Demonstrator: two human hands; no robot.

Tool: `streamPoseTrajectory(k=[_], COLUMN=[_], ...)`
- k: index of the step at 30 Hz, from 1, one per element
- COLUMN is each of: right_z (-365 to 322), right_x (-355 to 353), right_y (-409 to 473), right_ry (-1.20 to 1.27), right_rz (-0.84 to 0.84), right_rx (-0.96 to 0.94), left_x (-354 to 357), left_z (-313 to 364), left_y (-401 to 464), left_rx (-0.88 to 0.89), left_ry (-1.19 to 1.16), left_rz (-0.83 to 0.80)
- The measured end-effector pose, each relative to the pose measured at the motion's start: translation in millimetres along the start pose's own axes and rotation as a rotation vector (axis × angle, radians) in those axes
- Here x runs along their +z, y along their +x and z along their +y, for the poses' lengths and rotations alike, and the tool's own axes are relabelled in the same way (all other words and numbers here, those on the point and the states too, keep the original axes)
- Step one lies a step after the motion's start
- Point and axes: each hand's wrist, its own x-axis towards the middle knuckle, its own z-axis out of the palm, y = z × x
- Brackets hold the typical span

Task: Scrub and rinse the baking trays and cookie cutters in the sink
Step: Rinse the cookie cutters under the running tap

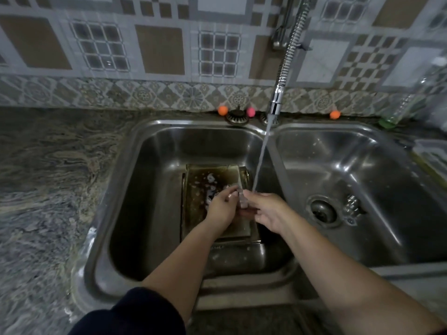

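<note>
1. Dark sleeve (135, 315) fills the bottom left of the frame, on the left forearm; the right forearm enters bare from the lower right.
2. Both hands meet at the centre of the frame over the left basin (135, 213) of a steel double sink.
3. Left hand (221, 209) is curled, its fingertips pinching a small metal cookie cutter (242, 198) from the left.
4. Right hand (271, 211) grips the same cutter from the right, thumb and forefinger closed on it, the other fingers loosely spread.
5. Just right of the cutter, a thin stream of water (262, 155) falls past the right hand's fingertips.
6. Beneath the hands, stacked baking trays (198, 189) lie flat on the left basin's floor, stained brown, with bits of foam on top.
7. Right basin (362, 165) holds a drain strainer (323, 211) and a small metal piece (352, 204) beside it, too blurred to identify.
8. Faucet hose (291, 52) slants down from the top of the frame in front of the patterned tile wall (159, 49).
</note>
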Motion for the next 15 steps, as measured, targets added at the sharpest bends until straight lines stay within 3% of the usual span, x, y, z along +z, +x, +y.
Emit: streamPoseTrajectory(k=[6, 11, 15], right_z=[3.0, 7.4, 6.0], right_x=[-23.4, -26.6, -25.7], right_y=[-3.9, -2.2, -1.2], right_ry=[0.011, -0.336, -0.272], right_rz=[0.0, 0.048, 0.012], right_rx=[-0.056, -0.08, -0.052], left_x=[16.7, 14.8, 11.2], left_z=[14.3, 18.1, 15.6], left_y=[-8.5, -13.1, -13.8], left_rx=[-0.098, -0.295, -0.184], left_ry=[-0.231, -0.344, -0.353], left_rz=[-0.095, -0.172, -0.123])
